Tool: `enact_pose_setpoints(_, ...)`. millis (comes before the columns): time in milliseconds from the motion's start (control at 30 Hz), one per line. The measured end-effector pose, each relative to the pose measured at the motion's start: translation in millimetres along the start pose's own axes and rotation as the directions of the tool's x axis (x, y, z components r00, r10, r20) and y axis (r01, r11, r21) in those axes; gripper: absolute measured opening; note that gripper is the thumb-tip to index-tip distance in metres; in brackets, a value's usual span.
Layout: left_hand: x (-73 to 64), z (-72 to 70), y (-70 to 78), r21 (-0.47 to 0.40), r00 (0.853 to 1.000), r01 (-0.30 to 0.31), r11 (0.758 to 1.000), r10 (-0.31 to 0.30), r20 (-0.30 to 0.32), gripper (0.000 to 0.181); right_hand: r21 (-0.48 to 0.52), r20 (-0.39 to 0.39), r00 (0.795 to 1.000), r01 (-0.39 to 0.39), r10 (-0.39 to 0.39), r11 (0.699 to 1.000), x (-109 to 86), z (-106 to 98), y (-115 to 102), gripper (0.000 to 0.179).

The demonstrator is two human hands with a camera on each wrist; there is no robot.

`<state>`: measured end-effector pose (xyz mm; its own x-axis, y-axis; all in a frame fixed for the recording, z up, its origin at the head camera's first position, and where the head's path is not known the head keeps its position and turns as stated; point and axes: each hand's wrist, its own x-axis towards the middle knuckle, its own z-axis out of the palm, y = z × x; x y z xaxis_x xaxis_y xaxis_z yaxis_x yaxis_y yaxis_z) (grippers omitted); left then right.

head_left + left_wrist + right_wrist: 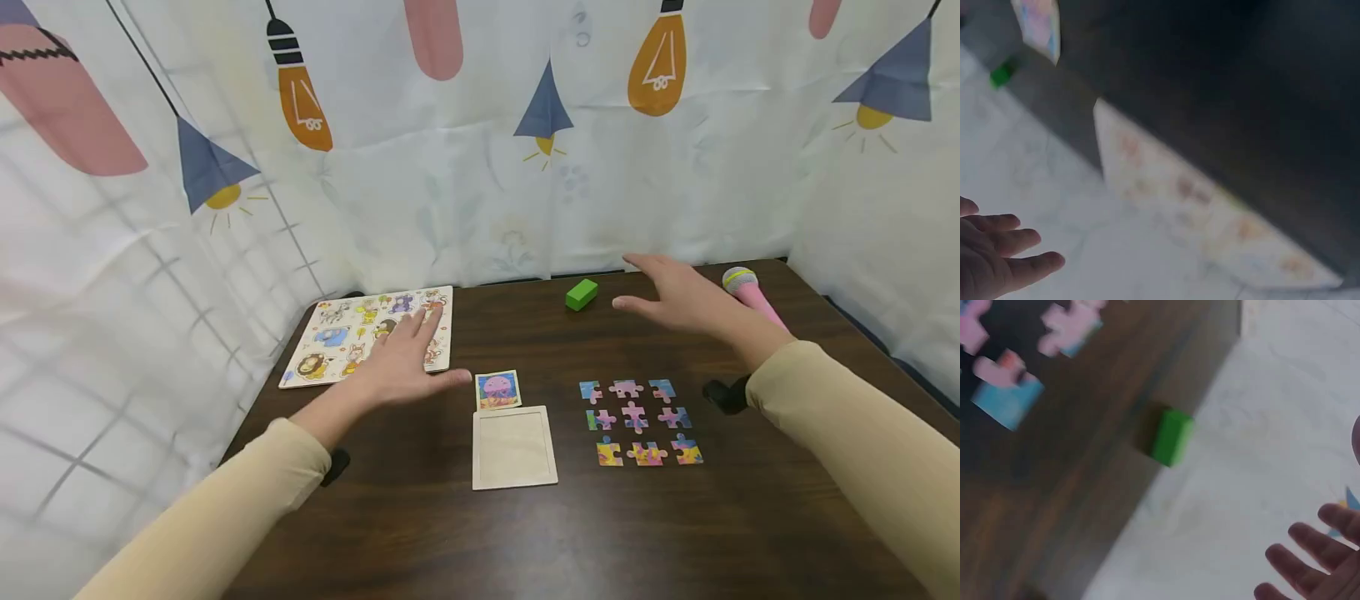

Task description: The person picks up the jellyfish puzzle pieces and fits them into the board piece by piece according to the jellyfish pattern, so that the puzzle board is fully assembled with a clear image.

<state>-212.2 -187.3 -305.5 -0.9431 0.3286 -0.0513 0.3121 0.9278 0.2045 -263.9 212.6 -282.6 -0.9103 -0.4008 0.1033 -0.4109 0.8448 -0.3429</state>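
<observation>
My left hand (401,362) hovers with spread fingers in front of an animal picture board (345,321); nothing is in it. On the other side, my right hand (678,296) is held up above the table, fingers extended and empty, nearest to a green block (581,295). Between and below the hands lie a small jellyfish picture card (498,390) and a bare wooden puzzle frame (514,448) that touches or overlaps its lower edge. Several loose jigsaw pieces (634,416) are spread in rows to the right of the frame, apart from each other.
A pink toy microphone (753,296) lies at the back right, behind the right forearm. The dark wooden table (420,533) ends at a patterned white curtain (480,167) at the back and sides.
</observation>
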Motion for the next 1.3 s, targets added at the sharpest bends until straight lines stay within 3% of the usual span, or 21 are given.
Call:
enact_pose_setpoints(233,-37.9,63.0,5.1,-0.117,0.989,-0.041,0.992,0.057,0.137,0.109,0.059,0.084,0.994,0.06,-0.065,0.996,-8.8,45.4,9.3,0.075)
enact_pose_setpoints(400,-51.0,88.1,14.2,-0.1,0.977,-0.044,0.994,0.063,0.201,0.11,0.069,0.133,0.988,0.074,-0.083,0.995,-13.0,71.9,11.1,0.072)
enact_pose_setpoints(667,-53.6,96.7,18.8,-0.024,0.983,-0.033,0.999,0.037,0.181,0.104,0.064,0.183,0.976,0.111,-0.121,0.992,-15.7,95.0,10.2,0.061)
enact_pose_setpoints(967,-51.0,101.2,19.5,0.028,0.99,-0.048,0.998,0.044,0.136,0.098,0.101,0.207,0.958,0.179,-0.197,0.979,-7.1,108.5,10.8,0.034)
enact_pose_setpoints(1300,-48.2,103.5,21.0,0.054,0.992,-0.046,0.998,0.039,0.117,0.094,0.091,0.23,0.959,0.148,-0.166,0.985,0.5,115.8,6.3,0.026)
